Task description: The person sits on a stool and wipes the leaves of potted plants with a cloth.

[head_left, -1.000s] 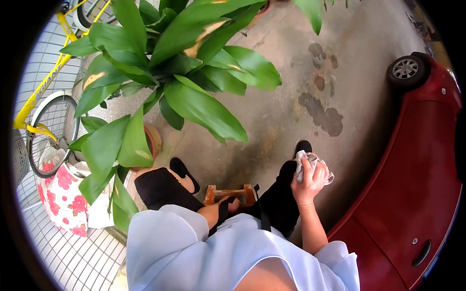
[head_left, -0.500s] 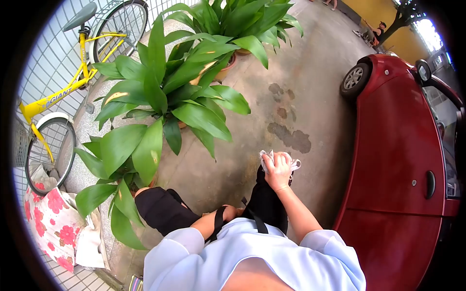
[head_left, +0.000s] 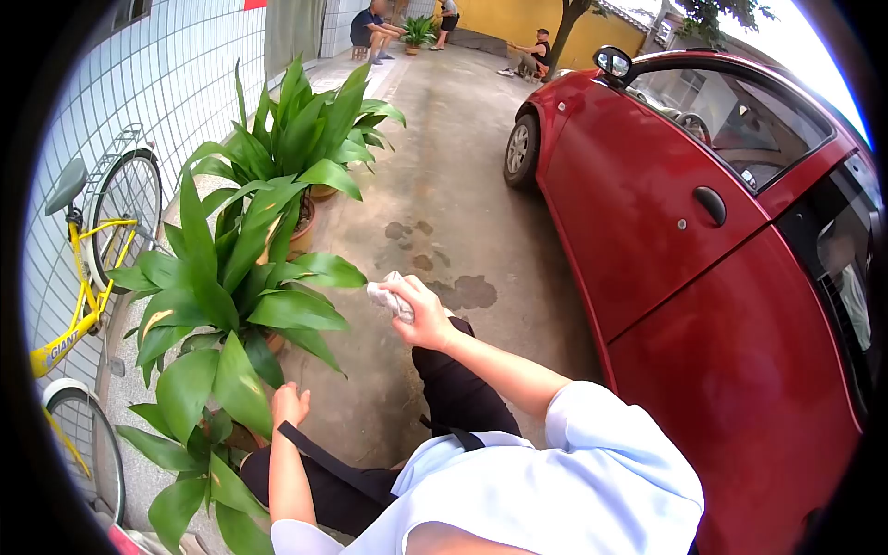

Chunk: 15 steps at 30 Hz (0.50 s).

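Observation:
My right hand [head_left: 423, 313] is closed around a crumpled whitish cloth [head_left: 390, 302], held out over the concrete. The cloth is close to the tip of a long green leaf [head_left: 326, 269]; I cannot tell if they touch. Lower and to the left, my left hand [head_left: 289, 405] is beside a broad leaf [head_left: 242, 387] of the nearest potted plant. Its fingers are loosely bent and look apart, with nothing visible in them. A black strap [head_left: 324, 455] crosses by my left wrist. Several potted plants with large leaves stand in a row along the left.
A red car [head_left: 675, 305] stands close on my right. On the left, a yellow bicycle [head_left: 90, 310] leans near the white tiled wall [head_left: 199, 74]. Dark wet patches [head_left: 467, 292] mark the ground ahead. People sit and stand at the far end, near a tree [head_left: 566, 32].
My view has tilted up and turned right. My right hand has moved with the cloth from over my knee toward the leaves. My left hand has reached forward from my lap to the plant.

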{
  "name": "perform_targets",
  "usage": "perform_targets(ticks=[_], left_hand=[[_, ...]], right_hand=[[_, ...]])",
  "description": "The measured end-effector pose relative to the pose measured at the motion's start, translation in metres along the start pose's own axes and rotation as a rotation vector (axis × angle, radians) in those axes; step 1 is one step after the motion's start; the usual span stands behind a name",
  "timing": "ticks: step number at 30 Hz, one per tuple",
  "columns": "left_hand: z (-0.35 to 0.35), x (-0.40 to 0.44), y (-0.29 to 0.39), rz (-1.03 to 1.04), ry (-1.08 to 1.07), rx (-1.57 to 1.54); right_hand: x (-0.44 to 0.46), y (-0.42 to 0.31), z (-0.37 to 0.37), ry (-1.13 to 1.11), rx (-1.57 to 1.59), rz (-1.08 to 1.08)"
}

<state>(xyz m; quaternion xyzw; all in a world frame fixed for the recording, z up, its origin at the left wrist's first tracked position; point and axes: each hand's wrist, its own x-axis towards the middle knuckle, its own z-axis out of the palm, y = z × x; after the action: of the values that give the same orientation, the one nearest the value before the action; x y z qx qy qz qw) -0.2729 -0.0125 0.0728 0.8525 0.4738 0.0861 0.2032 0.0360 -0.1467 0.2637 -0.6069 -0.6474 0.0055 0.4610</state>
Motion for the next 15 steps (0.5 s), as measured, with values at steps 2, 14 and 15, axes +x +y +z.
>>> perform_targets(ticks=[2, 14, 15], left_hand=[[-0.007, -0.006, 0.001, -0.121, -0.06, -0.027], [0.0, 0.015, 0.027, -0.152, -0.058, -0.21], [-0.005, 0.019, 0.029, -0.185, -0.063, -0.263]], right_hand=[[0.0, 0.008, 0.012, 0.02, 0.3, 0.194], [-0.016, 0.058, 0.069, -0.097, 1.71, 1.12], [-0.014, 0.061, 0.073, -0.118, 1.738, 1.106]])
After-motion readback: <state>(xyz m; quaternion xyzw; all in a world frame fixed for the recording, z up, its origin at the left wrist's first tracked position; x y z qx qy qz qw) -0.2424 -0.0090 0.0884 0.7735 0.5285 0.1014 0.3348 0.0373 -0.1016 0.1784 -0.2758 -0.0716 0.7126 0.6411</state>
